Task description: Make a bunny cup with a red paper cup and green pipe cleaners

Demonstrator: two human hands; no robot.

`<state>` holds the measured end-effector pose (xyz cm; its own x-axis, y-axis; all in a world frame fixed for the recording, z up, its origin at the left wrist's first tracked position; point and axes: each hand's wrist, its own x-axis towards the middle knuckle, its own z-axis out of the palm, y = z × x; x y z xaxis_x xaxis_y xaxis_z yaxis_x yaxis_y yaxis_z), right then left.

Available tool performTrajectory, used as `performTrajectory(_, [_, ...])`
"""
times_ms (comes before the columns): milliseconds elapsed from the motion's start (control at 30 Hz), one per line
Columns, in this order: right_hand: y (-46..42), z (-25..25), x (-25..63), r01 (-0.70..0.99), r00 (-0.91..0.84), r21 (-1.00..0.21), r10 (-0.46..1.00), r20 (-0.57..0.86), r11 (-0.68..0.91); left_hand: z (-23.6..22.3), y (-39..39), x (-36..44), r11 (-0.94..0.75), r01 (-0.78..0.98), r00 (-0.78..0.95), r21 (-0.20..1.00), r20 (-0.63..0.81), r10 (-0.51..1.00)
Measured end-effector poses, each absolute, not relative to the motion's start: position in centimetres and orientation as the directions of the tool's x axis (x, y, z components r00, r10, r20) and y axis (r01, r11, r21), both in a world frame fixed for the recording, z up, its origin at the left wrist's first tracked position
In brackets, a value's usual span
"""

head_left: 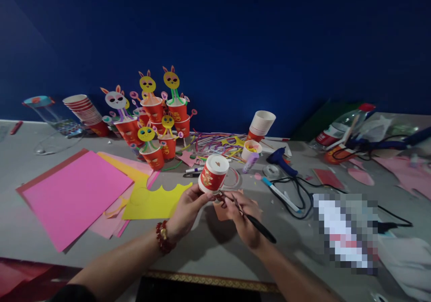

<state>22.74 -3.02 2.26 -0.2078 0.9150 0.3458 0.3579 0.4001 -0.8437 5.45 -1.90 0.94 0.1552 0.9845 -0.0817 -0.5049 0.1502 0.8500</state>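
My left hand grips a red-and-white paper cup with a gold print. The cup is upside down and slightly tilted, and its white base shows a small brownish mark or hole. Close beside the cup's lower rim, my right hand is closed round a slim tool with a black handle; its tip is too small to make out. Below the hands lies an orange paper piece, partly covered by my right hand. To the left, a cut yellow sheet lies near my left wrist.
Several red cups with paper bunny faces stand at the back left. Pink sheets lie at left. Behind are coloured pipe cleaners and stacked cups. A blue glue gun, its cord, a marker and a bottle are at right.
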Motion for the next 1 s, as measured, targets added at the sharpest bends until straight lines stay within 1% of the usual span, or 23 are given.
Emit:
performTrajectory(100, [-3.0,1.6,22.6,0.307,-0.126,-0.893,0.944,0.304,0.329,0.9,-1.8,5.4,0.173,-0.535,0.164,0.827,-0.099,0.981])
performTrajectory(167, [-3.0,1.1,22.4,0.206,-0.093,-0.942,0.964,0.250,0.265,0.7,-1.7,5.5,0.205,-0.556,0.191,0.806,-0.116,0.975])
performTrajectory(267, [-2.9,0.9,22.2,0.018,-0.061,-0.992,0.991,0.122,0.123,0.4,-1.7,5.7,0.238,-0.575,0.224,0.783,-0.130,0.966])
performTrajectory(333, [-2.9,1.1,22.2,-0.037,-0.044,-0.997,0.997,0.070,0.068,0.2,-1.8,5.9,0.259,-0.591,0.233,0.764,-0.145,0.962])
performTrajectory(400, [-3.0,1.3,22.3,-0.010,-0.059,-0.995,0.993,0.098,0.098,0.0,-1.8,6.0,0.279,-0.606,0.249,0.745,-0.156,0.956])
performTrajectory(500, [-3.0,1.7,22.8,0.131,-0.137,-0.961,0.965,0.225,0.242,0.1,-1.5,5.6,0.304,-0.637,0.282,0.708,-0.153,0.947])
performTrajectory(567, [-3.0,1.8,23.2,0.227,-0.207,-0.904,0.925,0.319,0.363,0.3,-1.0,4.9,0.328,-0.682,0.288,0.654,-0.172,0.942])
performTrajectory(633, [-2.8,1.8,23.5,0.296,-0.277,-0.825,0.870,0.408,0.482,0.6,-0.4,4.0,0.368,-0.718,0.281,0.591,-0.237,0.930])
performTrajectory(700, [-2.7,1.8,23.6,0.343,-0.325,-0.757,0.826,0.460,0.557,0.8,0.1,3.2,0.423,-0.694,0.295,0.583,-0.307,0.905])
performTrajectory(767, [-2.6,2.0,23.7,0.361,-0.331,-0.745,0.824,0.460,0.561,0.8,0.4,2.6,0.450,-0.646,0.312,0.617,-0.325,0.893])
performTrajectory(833, [-2.7,2.3,23.6,0.334,-0.322,-0.788,0.848,0.420,0.517,0.6,0.3,2.2,0.444,-0.603,0.321,0.663,-0.308,0.896])
performTrajectory(900, [-2.9,2.5,23.4,0.266,-0.317,-0.853,0.877,0.362,0.449,0.4,0.1,2.1,0.415,-0.583,0.314,0.698,-0.278,0.908])
performTrajectory(1000, [-3.1,2.5,23.2,0.135,-0.266,-0.943,0.927,0.263,0.306,0.4,-0.4,2.5,0.368,-0.585,0.303,0.722,-0.226,0.926])
